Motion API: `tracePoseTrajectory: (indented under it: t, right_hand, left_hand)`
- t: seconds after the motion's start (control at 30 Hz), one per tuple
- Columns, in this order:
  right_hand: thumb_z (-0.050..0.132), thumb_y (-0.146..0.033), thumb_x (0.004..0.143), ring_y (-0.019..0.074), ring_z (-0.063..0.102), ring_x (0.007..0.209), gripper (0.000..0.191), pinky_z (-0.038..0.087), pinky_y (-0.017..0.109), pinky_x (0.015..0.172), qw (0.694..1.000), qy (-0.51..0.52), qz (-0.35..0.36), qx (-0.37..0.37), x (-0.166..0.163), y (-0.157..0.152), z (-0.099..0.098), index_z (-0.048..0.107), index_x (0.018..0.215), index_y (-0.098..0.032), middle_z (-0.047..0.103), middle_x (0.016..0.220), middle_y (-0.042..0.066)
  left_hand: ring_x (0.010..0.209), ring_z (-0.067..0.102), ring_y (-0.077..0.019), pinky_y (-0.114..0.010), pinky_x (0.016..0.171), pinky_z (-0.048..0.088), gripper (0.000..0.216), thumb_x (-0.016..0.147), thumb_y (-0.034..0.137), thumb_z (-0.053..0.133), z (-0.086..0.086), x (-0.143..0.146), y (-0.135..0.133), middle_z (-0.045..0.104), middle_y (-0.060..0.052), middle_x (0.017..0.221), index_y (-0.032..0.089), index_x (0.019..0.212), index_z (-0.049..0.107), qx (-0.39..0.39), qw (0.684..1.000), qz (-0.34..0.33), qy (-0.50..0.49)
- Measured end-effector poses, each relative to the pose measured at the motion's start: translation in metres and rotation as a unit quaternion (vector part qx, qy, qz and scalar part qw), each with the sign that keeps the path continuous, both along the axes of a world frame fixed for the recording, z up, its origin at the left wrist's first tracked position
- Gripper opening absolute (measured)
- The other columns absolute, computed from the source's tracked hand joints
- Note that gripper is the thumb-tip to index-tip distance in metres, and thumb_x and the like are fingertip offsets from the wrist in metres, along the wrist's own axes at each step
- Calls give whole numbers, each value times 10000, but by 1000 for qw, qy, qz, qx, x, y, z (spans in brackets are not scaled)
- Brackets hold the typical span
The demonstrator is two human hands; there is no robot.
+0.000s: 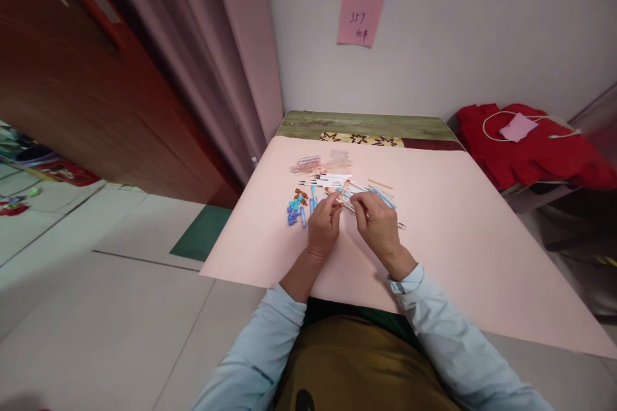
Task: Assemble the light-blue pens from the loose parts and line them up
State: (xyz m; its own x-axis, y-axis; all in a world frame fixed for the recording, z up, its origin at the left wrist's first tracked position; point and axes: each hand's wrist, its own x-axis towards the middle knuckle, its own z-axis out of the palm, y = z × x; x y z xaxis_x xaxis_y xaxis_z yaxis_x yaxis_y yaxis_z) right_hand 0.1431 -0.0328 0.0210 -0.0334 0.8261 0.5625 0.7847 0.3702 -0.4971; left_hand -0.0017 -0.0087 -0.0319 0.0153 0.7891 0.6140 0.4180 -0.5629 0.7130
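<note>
Head | left hand near right hand | both extended forward, curled

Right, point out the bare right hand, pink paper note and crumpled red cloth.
Bare right hand (379, 221): head view, its back.
Pink paper note (360, 17): head view, its middle.
Crumpled red cloth (535, 155): head view, its middle.

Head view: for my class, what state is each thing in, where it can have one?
Left hand: fingers curled; hold unclear
Right hand: fingers curled; hold unclear
Pink sheet: spread over the table
White rods: lying loosely bunched
Brown pieces: loose, clustered
Blue pieces: loose, clustered
Pink wall note: stuck up, written on
Red cloth: heaped
White cable: looped, on the red cloth
Curtain: hanging in folds
Wooden door: seemingly open
</note>
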Motion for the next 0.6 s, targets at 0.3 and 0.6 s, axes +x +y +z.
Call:
tracePoseTrajectory:
  t: [0.3,0.6]
  right_hand:
    - [487,-280,981,180,626,881,229,440,279,757,998,-17,-58,-29,2,1,-39,707,968,-218,708,984,52]
    - [473,-282,989,169,640,903,254,427,257,738,995,-50,-45,-69,-2,3,-47,719,1015,-229,719,1012,48]
  left_hand:
    - [762,698,-154,-308,695,611,242,908,353,584,-4,-3,11,687,-69,956,175,1070,605,-118,969,6,-218]
    - [958,694,-191,-355,871,550,236,964,352,505,2,-5,5,705,-103,1028,188,1133,517,-56,975,49,-208]
